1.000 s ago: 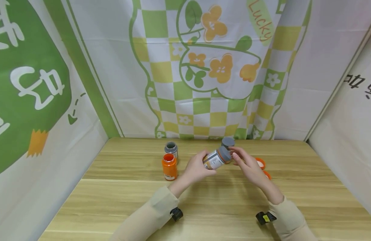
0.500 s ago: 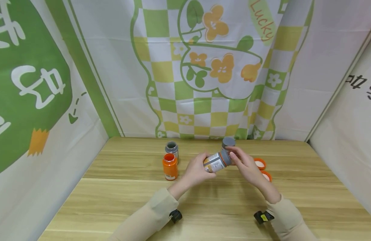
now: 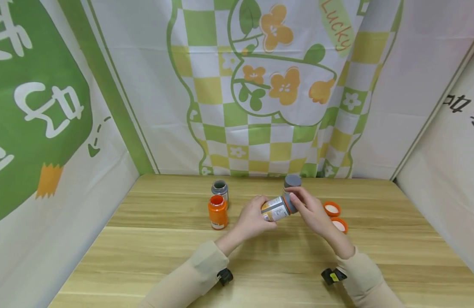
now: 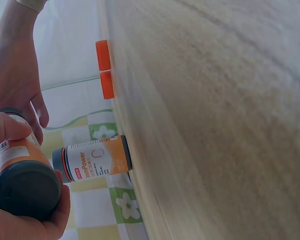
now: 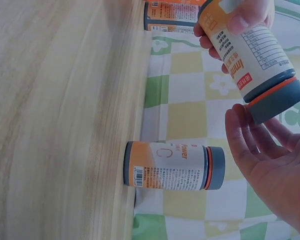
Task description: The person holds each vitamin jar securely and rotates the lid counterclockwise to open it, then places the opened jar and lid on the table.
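My left hand [image 3: 253, 217] grips a supplement bottle [image 3: 274, 208] round its body and holds it tilted above the table. The bottle has a white and orange label and a grey cap [image 5: 277, 101] with an orange ring under it, still on the neck. At that cap, the thumb and fingers of my right hand [image 3: 312, 211] lie against its sides. Behind them a second bottle of the same kind [image 5: 172, 165] stands upright with its cap on, partly hidden by my right hand in the head view.
To the left stand an open orange bottle [image 3: 217, 214] and, behind it, an open grey-necked bottle [image 3: 220, 187]. Two orange caps [image 3: 331, 209] lie with their white insides up, right of my right hand. A patterned cloth [image 3: 256, 145] hangs along the table's back edge.
My right hand has moved left and closed in on the cap of the held bottle. The left hand has stayed nearly in place, tipping the bottle a little flatter.
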{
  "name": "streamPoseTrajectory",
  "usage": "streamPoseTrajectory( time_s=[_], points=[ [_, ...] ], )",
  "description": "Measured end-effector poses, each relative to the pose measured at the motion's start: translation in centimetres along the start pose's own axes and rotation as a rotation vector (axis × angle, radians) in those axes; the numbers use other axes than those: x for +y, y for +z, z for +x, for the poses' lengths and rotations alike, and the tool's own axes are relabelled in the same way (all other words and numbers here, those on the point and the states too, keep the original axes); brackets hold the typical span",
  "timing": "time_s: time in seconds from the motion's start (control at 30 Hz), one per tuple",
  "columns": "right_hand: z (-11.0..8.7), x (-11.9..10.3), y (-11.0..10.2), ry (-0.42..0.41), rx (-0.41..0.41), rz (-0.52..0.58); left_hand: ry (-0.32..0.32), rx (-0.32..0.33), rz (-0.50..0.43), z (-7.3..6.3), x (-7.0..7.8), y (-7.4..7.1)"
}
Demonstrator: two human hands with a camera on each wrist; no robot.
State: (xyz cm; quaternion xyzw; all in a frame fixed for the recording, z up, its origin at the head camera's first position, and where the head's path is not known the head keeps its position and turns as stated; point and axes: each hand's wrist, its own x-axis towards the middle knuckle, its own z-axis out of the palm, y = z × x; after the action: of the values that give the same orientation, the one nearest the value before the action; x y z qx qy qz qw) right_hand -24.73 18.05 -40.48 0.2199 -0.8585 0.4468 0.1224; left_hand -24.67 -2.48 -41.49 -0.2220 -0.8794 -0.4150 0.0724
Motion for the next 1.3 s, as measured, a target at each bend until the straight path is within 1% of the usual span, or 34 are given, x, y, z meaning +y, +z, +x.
streamPoseTrajectory(
  time_s=[0.23,0.43,0.53,0.73,0.93,1.1,1.3],
  points=[
    [0.2,0.0,0.2,0.011,0.002,-0.011,-0.013,-0.011,0.000,0.0,0.1,0.1],
    [0.3,-0.4,0.3,0.059,0.022,-0.028,-0.017,-0.017,-0.001,0.0,0.3,0.0],
    [0.3,-0.5,0.4,0.067,0.028,-0.038,-0.014,-0.023,-0.012,-0.1,0.3,0.0],
    [0.3,-0.5,0.8,0.041,0.052,-0.074,-0.016,-0.031,-0.007,-0.2,0.1,0.1],
    [0.3,-0.7,1.1,0.034,0.064,-0.112,0.011,-0.041,0.014,-0.5,0.1,-0.1],
    [0.1,-0.9,1.3,0.032,0.081,-0.132,0.037,-0.031,0.037,-0.6,-0.1,0.1],
    [0.1,-1.2,1.5,-0.015,0.122,-0.191,0.064,-0.010,0.090,-0.7,-0.2,0.2]
  ],
)
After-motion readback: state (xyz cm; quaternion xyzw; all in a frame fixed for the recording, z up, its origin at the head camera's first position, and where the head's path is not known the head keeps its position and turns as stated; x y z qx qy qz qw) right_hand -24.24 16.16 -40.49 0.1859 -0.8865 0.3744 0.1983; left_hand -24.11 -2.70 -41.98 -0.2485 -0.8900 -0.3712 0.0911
